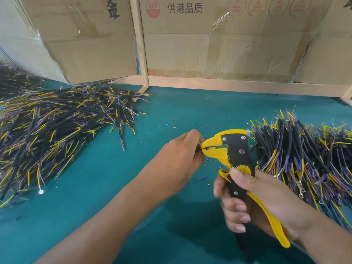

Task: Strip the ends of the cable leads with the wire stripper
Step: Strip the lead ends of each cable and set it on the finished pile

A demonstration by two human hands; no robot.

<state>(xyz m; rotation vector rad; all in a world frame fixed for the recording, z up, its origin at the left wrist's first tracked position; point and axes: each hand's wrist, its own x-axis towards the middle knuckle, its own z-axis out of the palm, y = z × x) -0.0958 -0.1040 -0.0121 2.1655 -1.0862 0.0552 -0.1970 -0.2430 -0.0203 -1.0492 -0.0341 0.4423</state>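
While scanning from the left edge: big messy pile of cables (57, 126) first, black jackets with yellow, blue and purple leads poking out, some with ring terminals on the ends, all sprawled across the green table (118, 187). Behind that, cardboard boxes (219, 39) propped along the back with a wooden frame (142, 44) between them, red and black print on the cardboard. Toward the middle, loads of tiny insulation scraps (202, 178) in blue and reddish bits scattered over the mat. Then left hand (181, 151), fingers curled in a pinch on a cable lead (199, 148) right at the nose of the tool, most of that lead hidden behind the fingers so can't tell its colour for sure. Just right of that, yellow-and-black wire stripper (234, 151), head pointing left, jaws looking closed on the lead end, touching the left fingertips pretty much. Lower down, right hand (253, 202) wrapped tight round the stripper handles, thumb up on the round yellow dial, fingers curled round the black handle, yellow handle sticking out past the palm. Far right, second pile of cables (304, 155), same colours, sitting just beside the stripper head.
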